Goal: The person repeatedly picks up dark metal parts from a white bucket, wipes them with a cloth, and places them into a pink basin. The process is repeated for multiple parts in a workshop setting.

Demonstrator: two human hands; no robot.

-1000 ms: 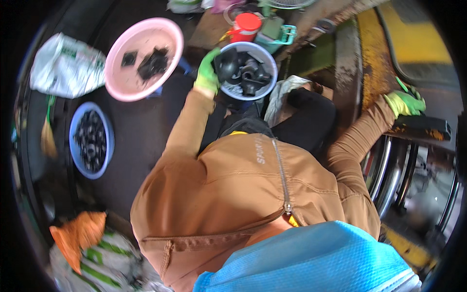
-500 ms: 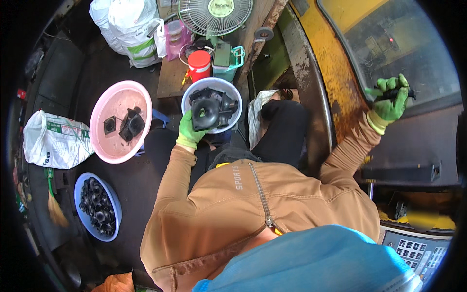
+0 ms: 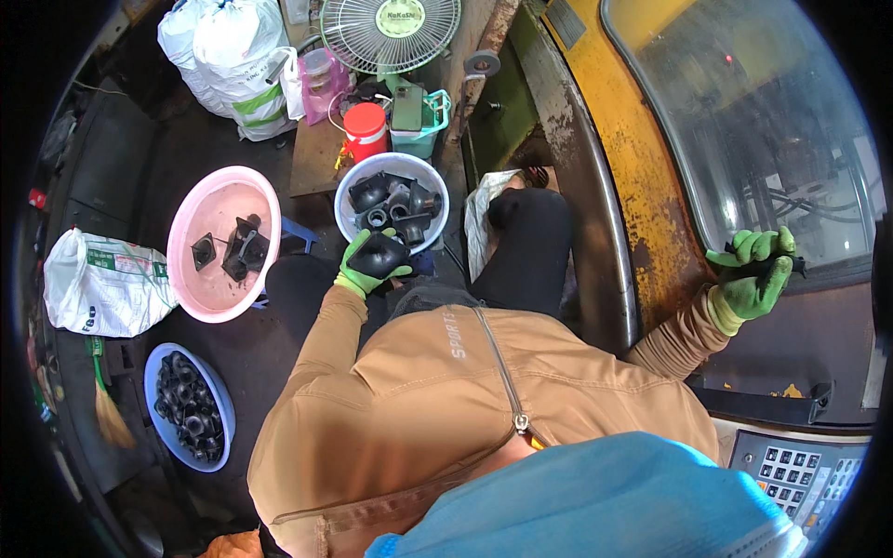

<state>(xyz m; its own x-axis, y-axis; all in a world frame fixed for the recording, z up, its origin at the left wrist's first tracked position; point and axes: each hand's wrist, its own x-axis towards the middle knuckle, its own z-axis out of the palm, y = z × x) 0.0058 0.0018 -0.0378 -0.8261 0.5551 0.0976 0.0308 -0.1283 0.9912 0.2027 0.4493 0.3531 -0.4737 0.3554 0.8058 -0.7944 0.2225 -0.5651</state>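
Note:
My left hand [image 3: 375,260], in a green glove, is closed around a black moulded part [image 3: 379,255] with a smooth rounded face. It is just on the near side of a pale blue basin [image 3: 339,206] that contains several black moulded parts [image 3: 370,192]. My right hand [image 3: 758,274], also gloved in green, is out at the far right in front of the machine's window [image 3: 772,139]. Its fingers curl round a black elongated piece [image 3: 798,266] that sticks out on the right; whether this is fixed to the machine, I cannot tell.
At left stand a pink basin [image 3: 186,270] with a few black parts and a blue basin [image 3: 223,395] heaped with small black pieces. A fan [image 3: 391,33], red jug [image 3: 366,130] and phone [image 3: 406,107] are ahead. A control panel [image 3: 791,479] lies at lower right.
My left hand has drawn the part back from over the basin and turned it. My right hand has come nearer with the black piece, and the window's lower edge sits nearer too.

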